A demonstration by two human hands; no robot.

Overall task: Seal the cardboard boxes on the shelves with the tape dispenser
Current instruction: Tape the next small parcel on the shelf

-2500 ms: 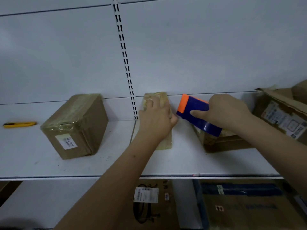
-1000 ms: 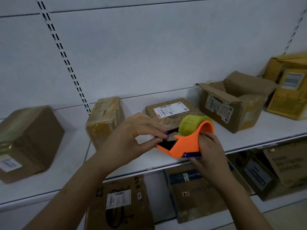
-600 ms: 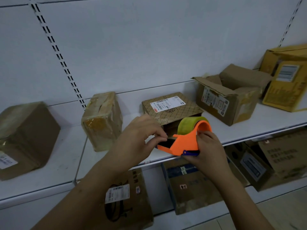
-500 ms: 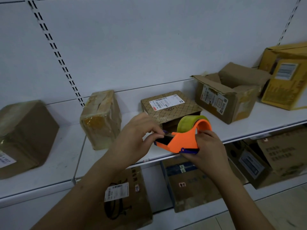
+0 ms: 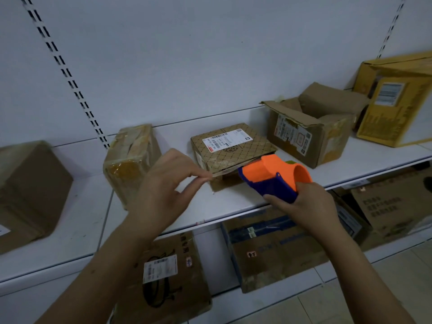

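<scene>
Left hand (image 5: 163, 183) pinching the tape end (image 5: 216, 176), right hand (image 5: 304, 204) clenched round the dispenser (image 5: 273, 176) just before the patterned box (image 5: 230, 147) on the shelf (image 5: 77, 225): advisable to keep tape taut, anchor past the gaping front flap, press flat.

Your white shelf (image 5: 70, 232) carries five boxes: a brown box (image 5: 28, 190) far left, a taped box (image 5: 131, 157), a labelled flat box (image 5: 229, 146), an open box (image 5: 311, 127), and a yellow box (image 5: 395, 101).
</scene>
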